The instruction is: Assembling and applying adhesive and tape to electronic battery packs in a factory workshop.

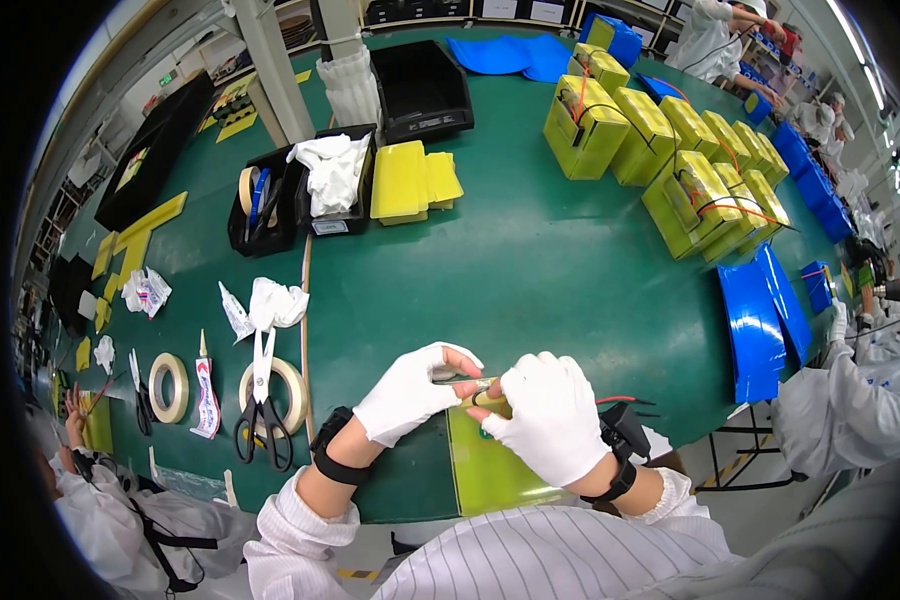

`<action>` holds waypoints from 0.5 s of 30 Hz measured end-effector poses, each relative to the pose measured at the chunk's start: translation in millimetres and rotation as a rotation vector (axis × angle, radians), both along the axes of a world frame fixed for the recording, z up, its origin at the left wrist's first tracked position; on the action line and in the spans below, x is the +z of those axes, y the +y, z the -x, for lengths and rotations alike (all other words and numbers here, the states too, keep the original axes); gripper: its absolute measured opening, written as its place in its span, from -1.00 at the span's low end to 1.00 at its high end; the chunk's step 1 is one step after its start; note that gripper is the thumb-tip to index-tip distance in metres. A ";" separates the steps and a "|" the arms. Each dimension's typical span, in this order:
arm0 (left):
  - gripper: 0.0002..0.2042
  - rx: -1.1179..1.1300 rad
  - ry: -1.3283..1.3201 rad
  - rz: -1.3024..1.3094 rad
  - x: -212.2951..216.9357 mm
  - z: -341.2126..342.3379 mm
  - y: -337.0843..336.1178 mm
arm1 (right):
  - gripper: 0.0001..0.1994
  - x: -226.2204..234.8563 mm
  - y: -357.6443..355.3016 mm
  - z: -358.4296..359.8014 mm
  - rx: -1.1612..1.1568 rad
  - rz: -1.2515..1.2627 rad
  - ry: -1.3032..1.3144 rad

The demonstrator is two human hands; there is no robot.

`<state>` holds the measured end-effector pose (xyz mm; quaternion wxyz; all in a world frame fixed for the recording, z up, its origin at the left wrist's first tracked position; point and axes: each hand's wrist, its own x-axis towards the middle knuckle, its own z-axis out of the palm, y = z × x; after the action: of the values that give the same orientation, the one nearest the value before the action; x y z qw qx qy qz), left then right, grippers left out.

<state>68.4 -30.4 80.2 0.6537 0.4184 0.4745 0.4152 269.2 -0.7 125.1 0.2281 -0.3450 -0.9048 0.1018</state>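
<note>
At the table's near edge lies a yellow-green wrapped block (495, 470), partly covered by my right hand. My left hand (407, 395), in a white glove with bare fingertips, is closed in a pinch at the block's far edge. My right hand (552, 420), gloved the same way, curls over the block's top, thumb and fingertips meeting close to the left ones. A small dark curved piece shows between the fingertips; what exactly each hand grips is hidden. Red and black wires (625, 402) stick out to the right of my right hand.
Left of my hands lie black-handled scissors (262, 410), a tape roll (170, 388) and a glue tube (205, 395). Black bins (425, 95) and yellow sheets (400, 182) stand farther back. Several yellow blocks (585, 130) and blue sheets (755, 330) are at right. Other people work nearby.
</note>
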 end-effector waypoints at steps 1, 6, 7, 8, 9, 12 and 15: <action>-0.80 0.004 -0.005 -0.001 -0.2 -0.1 -0.3 | -0.71 0.6 -0.2 1.1 -0.024 -0.007 -0.010; -0.85 0.008 -0.009 0.023 -1.1 -0.7 -0.3 | -0.72 -8.1 0.2 4.0 -0.008 -0.007 0.007; -0.85 0.008 -0.011 0.022 -0.1 -1.1 0.1 | -0.73 -9.2 0.3 4.1 -0.010 0.000 0.011; -0.85 0.006 0.022 0.000 1.5 -1.8 0.5 | -0.73 -8.8 -0.3 3.9 -0.010 -0.001 0.010; -0.84 0.005 0.055 -0.023 2.4 -2.2 0.4 | -0.74 -8.7 -1.0 4.0 -0.010 0.029 0.003; -0.83 0.019 0.104 -0.080 1.1 -3.7 -0.1 | -0.76 -8.2 -0.3 4.5 -0.004 0.069 -0.015; -0.82 0.017 0.068 -0.035 -0.1 -2.5 -0.4 | -0.79 -6.9 2.1 4.7 0.010 0.084 -0.042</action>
<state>70.8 -30.8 80.1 0.6262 0.4396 0.4926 0.4146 264.5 1.4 118.2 0.1938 -0.3517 -0.9060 0.1338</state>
